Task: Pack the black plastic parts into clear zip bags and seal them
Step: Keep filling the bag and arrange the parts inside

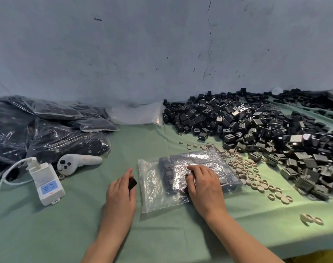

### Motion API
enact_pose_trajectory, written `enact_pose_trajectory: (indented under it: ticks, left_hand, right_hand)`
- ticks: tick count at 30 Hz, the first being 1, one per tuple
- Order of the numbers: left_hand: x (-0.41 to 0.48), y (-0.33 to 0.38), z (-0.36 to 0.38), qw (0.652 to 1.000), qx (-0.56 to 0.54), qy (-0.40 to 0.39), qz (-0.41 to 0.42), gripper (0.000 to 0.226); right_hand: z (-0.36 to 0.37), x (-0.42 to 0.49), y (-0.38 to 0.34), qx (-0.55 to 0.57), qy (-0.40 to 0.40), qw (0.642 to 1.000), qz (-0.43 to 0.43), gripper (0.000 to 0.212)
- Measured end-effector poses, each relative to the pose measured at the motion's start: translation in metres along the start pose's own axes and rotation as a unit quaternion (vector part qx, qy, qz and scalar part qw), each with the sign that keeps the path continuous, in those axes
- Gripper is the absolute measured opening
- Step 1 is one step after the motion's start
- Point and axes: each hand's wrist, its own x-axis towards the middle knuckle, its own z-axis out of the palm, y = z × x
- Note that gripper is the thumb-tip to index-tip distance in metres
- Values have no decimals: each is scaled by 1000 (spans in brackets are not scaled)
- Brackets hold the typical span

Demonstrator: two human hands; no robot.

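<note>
Left hand (pixel 122 194), fingers curled around one black part (pixel 132 183), resting on the green cloth (pixel 67 234) beside the clear zip bag (pixel 180 179). Right hand (pixel 204 185), fingers bent and pressing flat on the bag, which holds rows of black parts. Loose parts pile (pixel 256 126) at right; filled bags (pixel 48 130) at left.

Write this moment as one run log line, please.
left hand: holds black part beside bag | right hand: presses on zip bag | bag: partly filled, flat on green cloth

Cloth (pixel 161 234) free front; parts pile (pixel 256 126) blocks rt.
</note>
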Motion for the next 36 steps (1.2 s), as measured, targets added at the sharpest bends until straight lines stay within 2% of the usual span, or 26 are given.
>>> enact_pose_trajectory:
  ticks: [4, 7, 10, 12, 15, 17, 21, 27, 36]
  left_hand:
    - [-7, 4, -2, 997, -19, -44, 56, 55]
    - [-8, 3, -5, 998, -57, -5, 20, 48]
    - [-7, 1, -4, 999, -2, 25, -31, 42]
    - [-6, 2, -3, 998, 20, 22, -49, 38]
    - [-6, 3, -4, 998, -30, -3, -54, 37]
    - [-6, 3, -6, 998, -43, -17, -49, 40]
    - [-6, 3, -4, 998, 9, -68, -1, 48]
    - [-5, -2, -5, 993, -100, -36, -45, 57]
    - [-10, 1, -9, 987, -113, -118, 5, 70]
  right_hand:
    - [0, 0, 0, -3, 3, 1000, 1, 25]
    - [0, 1, 0, -6, 1, 1000, 1, 26]
    - [0, 1, 1, -9, -4, 1000, 2, 27]
    - [0, 0, 1, -4, -3, 1000, 4, 27]
    - [0, 0, 1, -5, -4, 1000, 2, 27]
    - [1, 1, 1, -5, -2, 1000, 1, 26]
    - [1, 1, 1, -3, -2, 1000, 1, 26]
    - [2, 0, 2, -5, -3, 1000, -1, 23]
    - [2, 0, 3, -9, 0, 1000, -4, 23]
